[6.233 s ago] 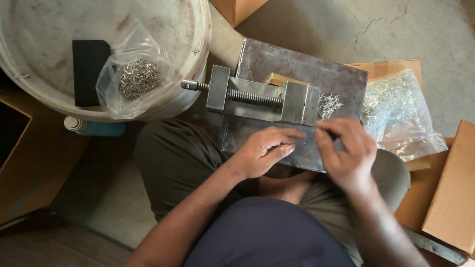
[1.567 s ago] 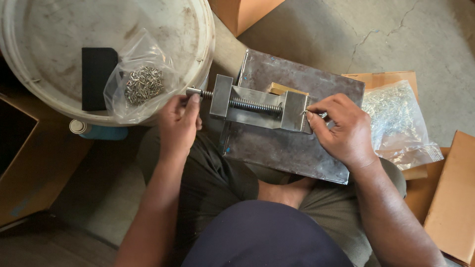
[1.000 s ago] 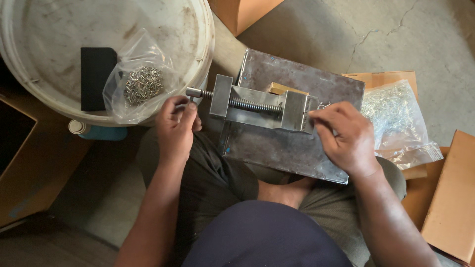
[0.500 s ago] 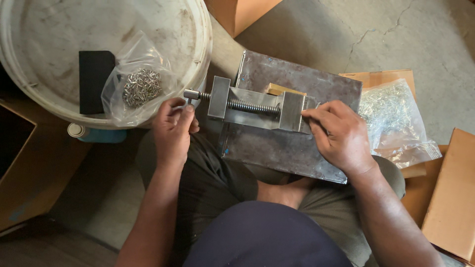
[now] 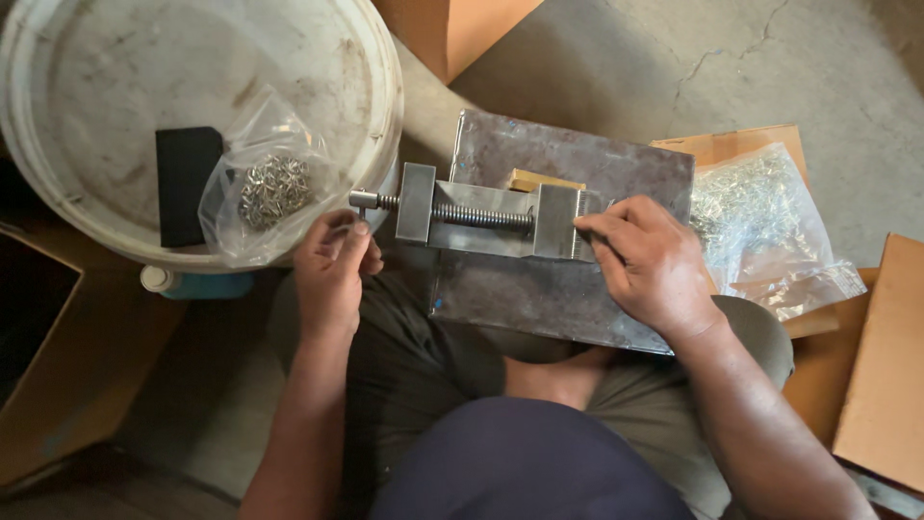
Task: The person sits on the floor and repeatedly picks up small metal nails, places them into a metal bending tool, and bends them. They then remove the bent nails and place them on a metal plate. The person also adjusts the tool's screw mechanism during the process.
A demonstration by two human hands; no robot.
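The left hand (image 5: 332, 270) pinched the screw handle (image 5: 364, 200) at the left end of the small steel vise (image 5: 481, 212), fingers closed narrow around it. The right hand (image 5: 647, 262) pressed curled fingertips against the vise's right jaw, though what they held there couldn't be told. The vise sat on a steel plate (image 5: 577, 289) across the person's lap. One clear bag of metal bits (image 5: 265, 193) lay in the white bucket lid (image 5: 115, 125), far left; a fuller clear bag (image 5: 760, 221) lay right, on brown cardboard (image 5: 895, 366), so plenty looked left to do.

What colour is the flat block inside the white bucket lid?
Black block; head view shows it.
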